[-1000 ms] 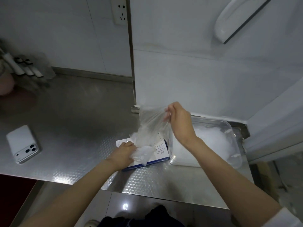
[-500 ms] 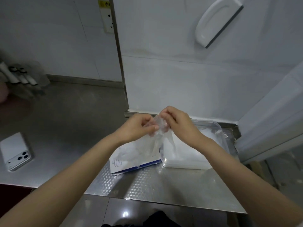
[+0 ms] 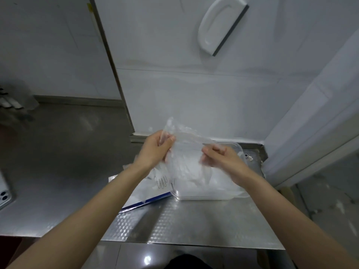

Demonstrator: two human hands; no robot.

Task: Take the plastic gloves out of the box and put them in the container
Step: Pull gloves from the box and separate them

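Two hands, left hand (image 3: pixel 155 150) and right hand (image 3: pixel 223 160), pinch a clear plastic glove (image 3: pixel 184 152) stretched between them above the container (image 3: pixel 209 196), beside the box (image 3: pixel 143 195).

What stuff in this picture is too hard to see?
- Head view, left edge: the phone is cut off.
- Head view: the box opening is hidden by the left hand and its forearm.
- Head view: the count of gloves in the container is unclear; the held glove and right hand cover the blurred white heap.
- Head view, far left: the dark items are too blurred to name.
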